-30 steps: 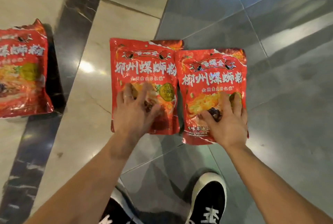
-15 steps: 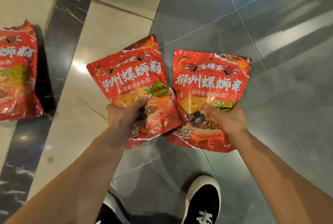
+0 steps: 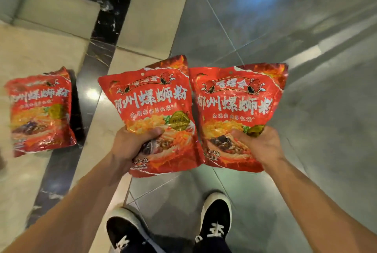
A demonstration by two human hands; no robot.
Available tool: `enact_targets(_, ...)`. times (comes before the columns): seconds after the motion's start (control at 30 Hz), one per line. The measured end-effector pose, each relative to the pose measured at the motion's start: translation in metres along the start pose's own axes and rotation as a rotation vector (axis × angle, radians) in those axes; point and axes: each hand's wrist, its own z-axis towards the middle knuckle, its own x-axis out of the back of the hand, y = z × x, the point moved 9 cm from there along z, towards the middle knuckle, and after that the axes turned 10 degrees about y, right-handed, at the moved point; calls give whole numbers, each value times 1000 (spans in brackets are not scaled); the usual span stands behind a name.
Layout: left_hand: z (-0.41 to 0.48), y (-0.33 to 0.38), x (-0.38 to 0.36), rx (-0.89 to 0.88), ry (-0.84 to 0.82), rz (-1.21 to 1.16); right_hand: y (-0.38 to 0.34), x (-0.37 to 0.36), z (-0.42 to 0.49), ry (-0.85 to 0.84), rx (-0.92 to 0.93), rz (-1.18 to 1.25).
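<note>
Left hand (image 3: 132,146) gripping left packet (image 3: 151,110), right hand (image 3: 259,146) gripping right packet (image 3: 236,106), both by lower halves; crinkly film is probably behaving slippery, light.

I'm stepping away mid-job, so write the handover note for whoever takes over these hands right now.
The left hand grips the left packet by its lower part, thumb on the front.
The right hand grips the right packet the same way.
Both red packets are held side by side above the floor, fronts up.
Done: two packets in hand.
To do: the third packet lies on the floor to the left, untouched; probably collect it next. Where they go is not shown.
</note>
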Motion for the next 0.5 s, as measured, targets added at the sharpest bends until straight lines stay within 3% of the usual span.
enact_targets(0.23, -136, 191, 17, -254, -23, 92, -192, 143, -58, 65, 190, 143)
enact_targets(0.5, -386, 457, 37, -556, -71, 73, -422, 351, -196, 123, 334, 321)
